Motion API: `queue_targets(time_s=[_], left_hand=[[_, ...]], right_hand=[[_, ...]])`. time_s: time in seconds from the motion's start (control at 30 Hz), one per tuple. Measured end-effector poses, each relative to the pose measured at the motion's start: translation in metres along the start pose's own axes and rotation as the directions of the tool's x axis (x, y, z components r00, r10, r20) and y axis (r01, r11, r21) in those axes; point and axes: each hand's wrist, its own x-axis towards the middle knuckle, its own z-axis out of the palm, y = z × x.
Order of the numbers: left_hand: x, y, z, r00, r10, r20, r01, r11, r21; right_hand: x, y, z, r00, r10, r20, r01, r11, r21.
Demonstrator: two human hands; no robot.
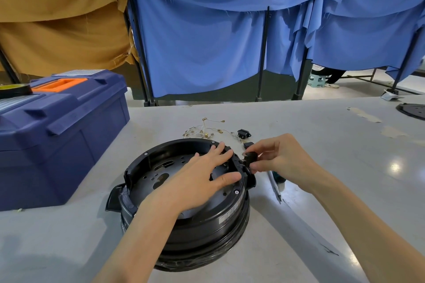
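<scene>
A round black appliance base [195, 225] lies upside down on the grey table [345, 145], its metal plate with holes facing up. My left hand [202, 177] rests flat on the plate, fingers straight and reaching to the right rim. My right hand [278, 156] pinches a small black socket part [250, 158] at the notch on the right rim. Just behind lie a second black socket [244, 133] and a bundle of thin wires with brass terminals [207, 132].
A large blue toolbox [57, 145] with an orange handle stands at the left, a tape roll [15, 91] on its lid. A screwdriver [274, 185] lies on the table under my right wrist. A black disc [412, 110] sits at the far right edge. Blue and brown cloth screens hang behind.
</scene>
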Motion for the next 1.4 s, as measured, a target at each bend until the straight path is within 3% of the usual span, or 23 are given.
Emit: queue_targets(time_s=[0.23, 0.6, 0.87, 1.2, 1.4], left_hand=[[0.000, 0.001, 0.000, 1.000, -0.005, -0.006, 0.005, 1.000, 0.002], [0.000, 0.000, 0.000, 1.000, -0.006, -0.003, 0.006, 1.000, 0.012], [0.000, 0.001, 0.000, 1.000, -0.007, -0.003, 0.007, 1.000, 0.013], [0.000, 0.000, 0.000, 1.000, -0.004, -0.014, 0.004, 1.000, 0.003], [0.001, 0.001, 0.000, 1.000, -0.011, -0.007, 0.011, 1.000, 0.015]], right_hand=[[-0.001, -0.003, -0.001, 1.000, -0.002, 0.027, 0.005, 0.996, -0.090], [-0.002, -0.001, 0.004, 1.000, -0.022, -0.014, 0.022, 0.999, 0.033], [0.000, 0.005, 0.007, 0.988, 0.080, -0.132, -0.054, 0.980, 0.190], [0.000, 0.006, 0.012, 0.962, 0.254, -0.102, -0.214, 0.930, 0.299], [-0.001, 0.001, 0.012, 0.960, 0.272, -0.065, -0.244, 0.930, 0.276]])
